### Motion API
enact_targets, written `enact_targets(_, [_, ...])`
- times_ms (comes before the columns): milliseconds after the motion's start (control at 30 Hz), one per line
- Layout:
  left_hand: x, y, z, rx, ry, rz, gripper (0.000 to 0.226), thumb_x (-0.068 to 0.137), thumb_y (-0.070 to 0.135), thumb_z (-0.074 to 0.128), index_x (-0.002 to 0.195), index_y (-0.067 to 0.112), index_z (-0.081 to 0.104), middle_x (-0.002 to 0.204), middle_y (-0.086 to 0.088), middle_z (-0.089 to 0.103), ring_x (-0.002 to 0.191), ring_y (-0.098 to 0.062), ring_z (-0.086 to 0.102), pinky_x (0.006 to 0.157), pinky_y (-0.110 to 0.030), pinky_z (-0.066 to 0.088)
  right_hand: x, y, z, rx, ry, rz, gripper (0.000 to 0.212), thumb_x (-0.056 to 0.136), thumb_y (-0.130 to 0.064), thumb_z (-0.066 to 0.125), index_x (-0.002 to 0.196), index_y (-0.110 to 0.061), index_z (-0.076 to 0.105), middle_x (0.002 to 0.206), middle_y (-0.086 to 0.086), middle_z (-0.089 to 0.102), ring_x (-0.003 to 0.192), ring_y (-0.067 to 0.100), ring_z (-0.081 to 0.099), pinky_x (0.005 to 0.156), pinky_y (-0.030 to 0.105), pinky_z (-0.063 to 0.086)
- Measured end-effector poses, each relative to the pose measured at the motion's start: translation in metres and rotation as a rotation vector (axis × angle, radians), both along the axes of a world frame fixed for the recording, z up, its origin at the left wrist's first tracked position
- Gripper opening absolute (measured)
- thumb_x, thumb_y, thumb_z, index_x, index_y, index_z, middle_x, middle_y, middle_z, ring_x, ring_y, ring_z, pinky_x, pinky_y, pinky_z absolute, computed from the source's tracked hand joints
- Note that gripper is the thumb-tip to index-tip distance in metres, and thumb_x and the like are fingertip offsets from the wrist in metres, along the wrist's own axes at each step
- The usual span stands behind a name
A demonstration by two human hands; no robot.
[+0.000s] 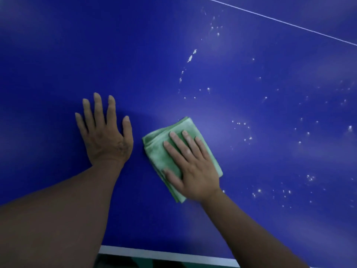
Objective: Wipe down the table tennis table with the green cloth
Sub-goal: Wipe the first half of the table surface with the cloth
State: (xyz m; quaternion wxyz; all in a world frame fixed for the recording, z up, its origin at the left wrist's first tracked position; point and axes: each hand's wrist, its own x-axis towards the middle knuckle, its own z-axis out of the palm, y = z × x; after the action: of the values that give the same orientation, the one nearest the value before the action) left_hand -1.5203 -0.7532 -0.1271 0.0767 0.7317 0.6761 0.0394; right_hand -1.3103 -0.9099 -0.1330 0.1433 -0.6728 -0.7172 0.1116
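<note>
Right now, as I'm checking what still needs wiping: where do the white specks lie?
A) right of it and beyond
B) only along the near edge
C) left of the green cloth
A: the white specks scatter right of and beyond the green cloth that the right hand presses.

The flat, deep-blue painted desk (58, 55) fills nearly the whole view; a thin white line (280, 21) crosses its far right corner on a slant; a pale white edge band (154, 253) runs along its near side. A folded green cloth (160, 149) of soft, fluffy fabric lies flat on the surface near the middle; the right hand (193, 167) presses on top of it. Just beside the cloth, apart from it, the left hand (105, 136) rests palm down on the bare surface, its fingers (98, 107) spread and straight. Scattered white specks and flecks (191, 56) dot the right half of the desk; the left half looks plain blue.
</note>
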Motion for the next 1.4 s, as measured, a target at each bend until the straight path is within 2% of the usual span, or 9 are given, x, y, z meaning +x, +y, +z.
enact_targets(167, [0.001,-0.001,0.003,-0.007,-0.011,0.009,0.07,0.111,0.052,0.026,0.174,0.022,0.019,0.183,-0.007,0.005,0.169,-0.032,-0.001,0.135,-0.058,0.001,0.002,0.039,-0.002,0.008,-0.05,-0.144,0.071,0.108,-0.06,0.053,0.168,-0.025,0.04,0.179,-0.003,0.026,0.168,0.025,0.016,0.133,0.055,0.02])
enact_targets(300, [0.001,0.0,0.004,-0.02,-0.001,0.005,0.071,0.111,0.054,0.024,0.174,0.023,0.016,0.183,-0.006,0.002,0.169,-0.031,-0.003,0.135,-0.058,0.0,-0.01,0.027,-0.004,-0.009,-0.064,-0.193,0.072,0.11,-0.06,0.046,0.172,-0.026,0.03,0.182,-0.004,0.017,0.169,0.025,0.011,0.135,0.055,0.017])
enact_targets(500, [0.001,0.0,0.002,0.003,0.002,0.004,0.066,0.113,0.046,0.025,0.174,0.021,0.019,0.183,-0.008,0.005,0.169,-0.034,0.0,0.135,-0.06,0.004,-0.046,-0.037,-0.004,-0.071,-0.046,-0.094,0.074,0.108,-0.06,0.052,0.172,-0.029,0.031,0.181,-0.005,0.02,0.168,0.028,0.019,0.133,0.058,0.021])
enact_targets(667, [-0.001,0.001,0.001,-0.013,-0.004,0.006,0.063,0.114,0.043,0.022,0.174,0.021,0.019,0.183,-0.007,0.004,0.169,-0.034,-0.001,0.135,-0.061,0.004,-0.042,-0.01,-0.002,-0.055,-0.063,-0.116,0.074,0.106,-0.061,0.053,0.17,-0.031,0.034,0.18,-0.007,0.023,0.167,0.027,0.02,0.134,0.054,0.019])
enact_targets(900, [-0.002,0.002,0.001,-0.036,-0.034,0.019,0.065,0.113,0.045,0.023,0.174,0.023,0.02,0.183,-0.006,0.004,0.169,-0.033,-0.002,0.135,-0.06,0.003,-0.017,0.107,0.001,-0.048,-0.129,-0.414,0.073,0.107,-0.061,0.045,0.171,-0.028,0.032,0.181,-0.006,0.02,0.169,0.022,0.012,0.135,0.052,0.015])
enact_targets(1000, [-0.001,0.003,0.001,-0.038,-0.049,0.018,0.064,0.113,0.045,0.025,0.174,0.023,0.02,0.183,-0.005,0.004,0.169,-0.032,-0.002,0.135,-0.059,0.002,-0.026,0.111,0.003,-0.094,-0.129,-0.519,0.073,0.109,-0.063,0.037,0.173,-0.029,0.025,0.182,-0.008,0.013,0.169,0.02,0.005,0.137,0.05,0.009])
enact_targets(1067, [-0.002,0.003,0.002,-0.045,-0.06,0.02,0.065,0.113,0.044,0.027,0.174,0.023,0.02,0.183,-0.005,0.004,0.169,-0.032,-0.002,0.135,-0.06,0.003,-0.042,0.085,0.006,-0.118,-0.143,-0.565,0.073,0.11,-0.062,0.036,0.173,-0.029,0.023,0.183,-0.008,0.01,0.17,0.02,0.004,0.137,0.05,0.01])
enact_targets(1233, [-0.004,0.004,0.001,-0.048,-0.066,0.02,0.064,0.113,0.044,0.025,0.174,0.023,0.02,0.183,-0.006,0.005,0.169,-0.032,-0.003,0.135,-0.06,0.004,-0.072,0.006,0.008,-0.147,-0.159,-0.485,0.072,0.111,-0.06,0.04,0.172,-0.023,0.03,0.182,-0.002,0.017,0.169,0.029,0.014,0.132,0.06,0.023])
enact_targets(1400, [-0.007,0.003,-0.003,-0.017,-0.083,0.011,0.059,0.115,0.034,0.025,0.173,0.022,0.024,0.182,-0.007,0.01,0.169,-0.033,0.001,0.135,-0.06,0.007,-0.066,0.042,0.008,-0.129,-0.167,-0.379,0.069,0.112,-0.059,0.037,0.17,-0.023,0.034,0.181,-0.002,0.019,0.168,0.029,0.015,0.132,0.059,0.022])
